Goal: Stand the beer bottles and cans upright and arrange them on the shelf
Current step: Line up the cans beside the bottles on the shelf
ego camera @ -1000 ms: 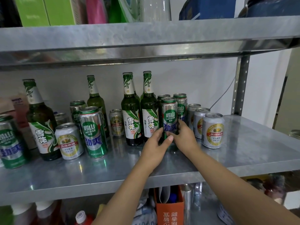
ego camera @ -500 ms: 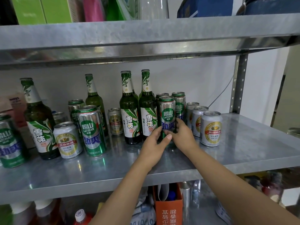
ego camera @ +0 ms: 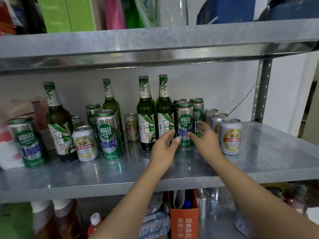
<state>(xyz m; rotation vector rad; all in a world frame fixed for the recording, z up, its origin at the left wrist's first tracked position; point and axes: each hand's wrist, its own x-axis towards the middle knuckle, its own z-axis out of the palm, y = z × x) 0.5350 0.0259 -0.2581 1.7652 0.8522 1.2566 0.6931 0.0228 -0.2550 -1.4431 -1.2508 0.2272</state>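
A tall green-and-silver Laoshan can [ego camera: 184,123] stands upright on the middle metal shelf [ego camera: 269,152], in front of two more like it. My left hand [ego camera: 164,146] is at its lower left with relaxed fingers, the thumb tip just at the can's edge. My right hand [ego camera: 206,141] is at its lower right, fingers spread and straight. Two green Snow beer bottles [ego camera: 156,118] stand upright just left of the can. Three short white cans [ego camera: 230,136] stand in a row to the right. Further left are more upright bottles [ego camera: 58,125] and cans [ego camera: 109,135].
The upper shelf [ego camera: 155,42] hangs low over the bottle tops. A shelf post [ego camera: 261,90] rises at the back right. The right end and front strip of the middle shelf are bare metal. Below are an orange box [ego camera: 183,223] and other bottles.
Both hands held the tall can's lower part before; now their fingers have loosened and spread away from it. The can stands where it was.
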